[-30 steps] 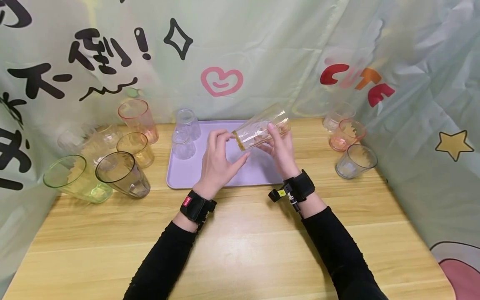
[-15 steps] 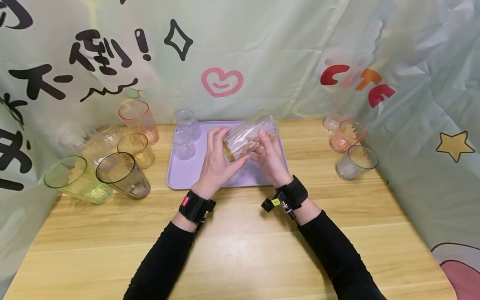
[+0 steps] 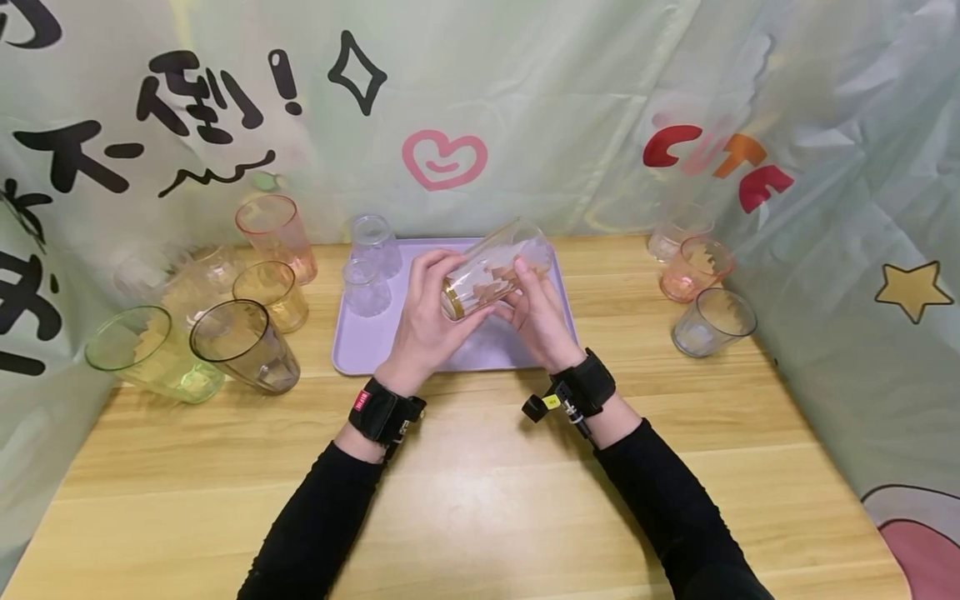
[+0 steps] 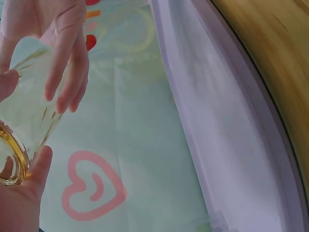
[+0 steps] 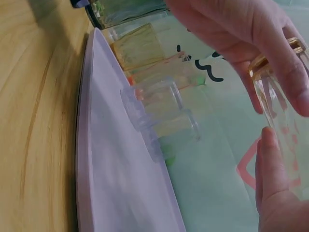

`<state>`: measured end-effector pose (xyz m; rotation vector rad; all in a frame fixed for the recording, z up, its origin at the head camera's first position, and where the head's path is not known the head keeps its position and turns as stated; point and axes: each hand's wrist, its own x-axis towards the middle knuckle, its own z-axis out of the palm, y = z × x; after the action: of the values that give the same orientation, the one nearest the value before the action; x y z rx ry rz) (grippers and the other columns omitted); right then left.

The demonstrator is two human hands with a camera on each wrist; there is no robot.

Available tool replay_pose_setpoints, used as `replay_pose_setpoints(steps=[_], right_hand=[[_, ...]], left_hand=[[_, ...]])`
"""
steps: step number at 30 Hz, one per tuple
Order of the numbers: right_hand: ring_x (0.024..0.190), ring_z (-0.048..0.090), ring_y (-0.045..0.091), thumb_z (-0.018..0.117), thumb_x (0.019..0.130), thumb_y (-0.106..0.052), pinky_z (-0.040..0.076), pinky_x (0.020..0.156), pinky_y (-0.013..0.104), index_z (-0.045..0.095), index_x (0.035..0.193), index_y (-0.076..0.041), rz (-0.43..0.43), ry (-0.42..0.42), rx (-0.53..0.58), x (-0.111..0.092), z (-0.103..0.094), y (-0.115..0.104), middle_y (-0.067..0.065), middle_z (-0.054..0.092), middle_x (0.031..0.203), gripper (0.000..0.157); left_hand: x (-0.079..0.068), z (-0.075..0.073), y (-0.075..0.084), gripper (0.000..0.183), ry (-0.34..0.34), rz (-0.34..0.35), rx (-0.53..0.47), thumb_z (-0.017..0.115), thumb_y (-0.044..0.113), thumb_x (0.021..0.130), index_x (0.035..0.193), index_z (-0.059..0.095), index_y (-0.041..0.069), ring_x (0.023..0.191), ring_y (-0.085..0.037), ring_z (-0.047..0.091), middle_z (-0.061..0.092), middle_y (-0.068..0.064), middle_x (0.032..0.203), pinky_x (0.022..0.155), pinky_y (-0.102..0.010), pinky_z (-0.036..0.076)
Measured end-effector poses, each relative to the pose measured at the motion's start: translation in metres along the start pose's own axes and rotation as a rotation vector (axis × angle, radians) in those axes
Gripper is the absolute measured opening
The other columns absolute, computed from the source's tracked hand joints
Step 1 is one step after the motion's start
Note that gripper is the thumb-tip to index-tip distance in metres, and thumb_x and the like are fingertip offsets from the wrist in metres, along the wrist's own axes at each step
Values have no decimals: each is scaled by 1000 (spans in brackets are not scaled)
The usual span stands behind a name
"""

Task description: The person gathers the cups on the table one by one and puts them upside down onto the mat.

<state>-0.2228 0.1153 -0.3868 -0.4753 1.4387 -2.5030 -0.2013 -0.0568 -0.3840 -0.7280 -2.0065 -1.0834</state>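
Observation:
A tall drinking glass (image 3: 491, 271) with a faint amber tint is held tilted above the lilac tray (image 3: 360, 354). Its thick amber base points down to the left, its mouth up to the right. My left hand (image 3: 426, 323) grips the base end, thumb below and fingers over the far side. Around the body nearer the mouth my right hand (image 3: 540, 321) holds on, its thumb on the near side. In the left wrist view the glass (image 4: 34, 92) shows between both hands. Two small clear glasses (image 3: 367, 290) stand on the tray's left part and look upside down.
Left of the tray stand several glasses: a green glass (image 3: 157, 358), a smoky glass (image 3: 247, 350), an amber glass (image 3: 272, 296), a tall pink glass (image 3: 279, 242) and paler ones. At right are an orange glass (image 3: 692, 271), a greyish glass (image 3: 712, 323) and a clear glass (image 3: 675, 233).
The tall glass has come left and down with my right hand, its base entering my left hand. My left fingers and thumb have closed onto it. Over the last half second little has moved.

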Motion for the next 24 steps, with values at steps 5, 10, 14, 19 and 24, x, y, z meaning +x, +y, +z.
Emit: replay_pose_setpoints(steps=[5,10,14,19,24], right_hand=[[104,50,38,55,89,-36,49,84,41,33,128,-15,-41,42,-10,0,0,-1,10,51,115,49],[96,54,35,55,90,-30,50,81,44,23,134,-13,-94,74,-106,1,-3,-5,16,47,122,57],[98,51,38,55,89,-33,49,82,47,21,139,-13,-127,120,-211,6,-19,-1,20,42,130,64],[101,50,39,52,91,-33,49,81,48,26,139,-14,-210,120,-250,34,-82,29,18,42,130,58],[102,51,31,60,87,-26,49,85,41,40,129,-3,-205,195,-382,17,-54,-12,20,43,126,52]], left_hand=[[0,-9,0,74,3,4,19,82,25,64,126,43,7,115,-18,37,39,-11,126,97,-35,38],[0,-20,2,74,1,-1,40,81,25,64,126,44,9,114,-18,38,40,-10,125,94,-36,40],[0,-32,5,74,-13,1,63,81,26,64,127,45,10,114,-18,37,39,-12,124,90,-36,42],[-1,-48,4,72,-20,4,107,81,28,64,126,49,12,110,-19,37,37,-16,118,86,-34,42],[-4,-66,2,73,-33,-24,158,81,27,64,128,48,14,107,-20,37,38,-13,120,81,-34,41]])
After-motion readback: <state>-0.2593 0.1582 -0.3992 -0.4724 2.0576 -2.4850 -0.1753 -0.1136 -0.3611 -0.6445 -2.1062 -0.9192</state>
